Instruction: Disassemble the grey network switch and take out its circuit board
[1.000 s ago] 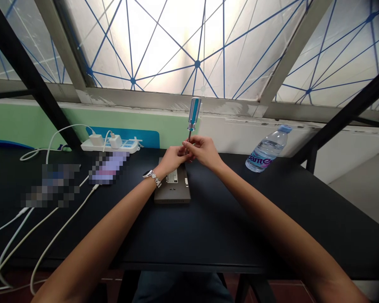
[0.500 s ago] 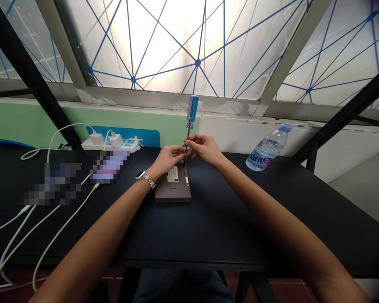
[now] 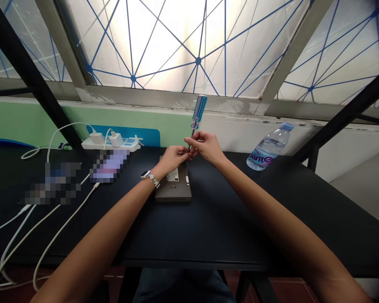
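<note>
Toward twelve o'clock on the desk (image 3: 208, 235) lay the box (image 3: 173, 192), likely stiff, best held by its sides, its sticker (image 3: 173, 175) too small to read. Over it, whether the left hand (image 3: 173, 159) gripped anything could not be told. The right hand (image 3: 206, 145) pinched the screwdriver (image 3: 199, 108) by its shaft: probably light, best taken by the handle. At one o'clock, the bottle (image 3: 265, 151) partly read "ante".

The screwdriver handle (image 3: 199, 108) is blue with clear streaks, its shaft (image 3: 192, 134) silvery. The box (image 3: 173, 193) is grey-brown, its label (image 3: 173, 175) whitish with dark print. The desk (image 3: 227, 235) is black, the bracelet (image 3: 154, 180) silver. The bottle (image 3: 273, 145) is clear (purple lettering (image 3: 260, 159), blue cap (image 3: 286, 126)). Blue lines (image 3: 225, 67) meeting at blue dots (image 3: 198, 61) cross the milky window (image 3: 177, 17); the wall (image 3: 177, 126) runs green, then whitish.
</note>
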Available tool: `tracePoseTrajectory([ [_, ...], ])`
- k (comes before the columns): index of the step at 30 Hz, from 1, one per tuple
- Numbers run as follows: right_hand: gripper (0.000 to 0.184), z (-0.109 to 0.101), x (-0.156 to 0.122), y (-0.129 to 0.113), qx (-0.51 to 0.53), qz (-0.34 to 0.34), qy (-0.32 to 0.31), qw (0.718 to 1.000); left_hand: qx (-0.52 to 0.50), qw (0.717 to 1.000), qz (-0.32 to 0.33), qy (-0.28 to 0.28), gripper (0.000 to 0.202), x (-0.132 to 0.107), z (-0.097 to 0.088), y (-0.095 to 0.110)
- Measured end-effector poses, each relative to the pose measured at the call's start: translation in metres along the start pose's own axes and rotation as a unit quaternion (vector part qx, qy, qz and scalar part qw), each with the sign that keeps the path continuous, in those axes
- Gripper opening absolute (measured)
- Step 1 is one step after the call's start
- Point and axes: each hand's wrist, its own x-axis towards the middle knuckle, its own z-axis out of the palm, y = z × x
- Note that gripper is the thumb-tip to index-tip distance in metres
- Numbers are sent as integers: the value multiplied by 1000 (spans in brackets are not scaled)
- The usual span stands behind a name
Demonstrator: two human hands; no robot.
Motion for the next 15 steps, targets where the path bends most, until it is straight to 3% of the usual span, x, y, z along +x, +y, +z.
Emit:
tracePoseTrajectory([
  [8, 42, 0, -1, -5, 18, -10, -15, 1000, 10, 1000, -10, 9, 26, -7, -11, 6],
  [15, 34, 2, -5, -13, -17, -28, -62, 998, -22, 1000, 18, -8, 39, -5, -5, 2],
])
